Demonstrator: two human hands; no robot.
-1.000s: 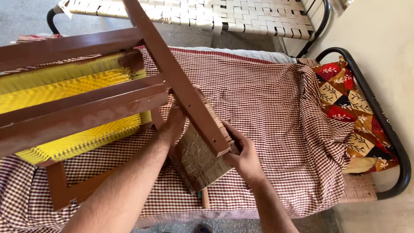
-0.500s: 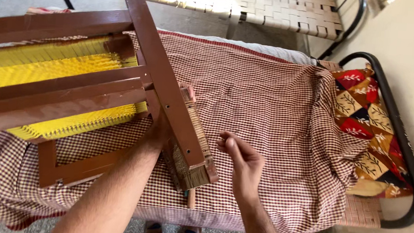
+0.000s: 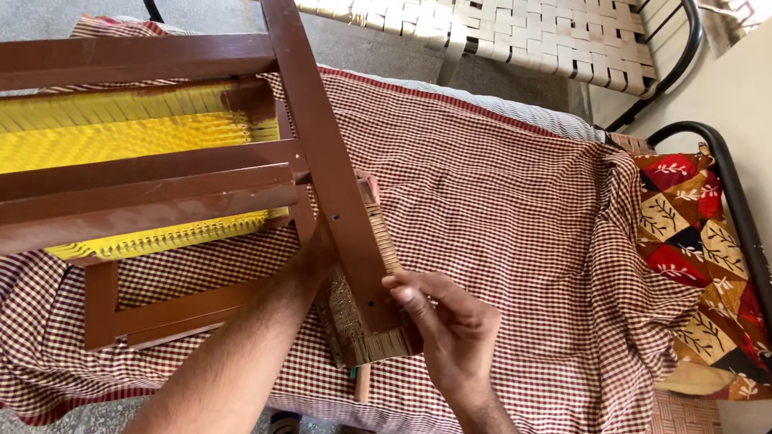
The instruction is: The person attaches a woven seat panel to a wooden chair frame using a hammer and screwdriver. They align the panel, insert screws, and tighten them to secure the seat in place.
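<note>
- Since a moment ago the right hand (image 3: 452,330) has slid in against the slanted brown wooden bar (image 3: 323,142), and the small brush-like comb (image 3: 371,285) now lies mostly under that bar instead of standing clear of it.
- Right hand: fingers curled, the fingertips (image 3: 405,293) pressed on the lower end of the bar and the fibre tuft of the comb; whether they pinch the comb itself cannot be told.
- Left hand (image 3: 316,253): reaches in under the bar and is largely hidden by it, so its grip cannot be told.
- Comb: rests on the checked maroon-and-white cloth (image 3: 518,201) over the bed, near its front edge, with a thin wooden handle poking out below.
- Brown wooden loom frame (image 3: 120,175) lies to the left on the same cloth, strung with yellow threads (image 3: 86,135).
- A patterned red and ochre quilt (image 3: 699,254) is bunched at the right end of the bed.
- A second cot with woven white webbing (image 3: 478,11) stands behind.
</note>
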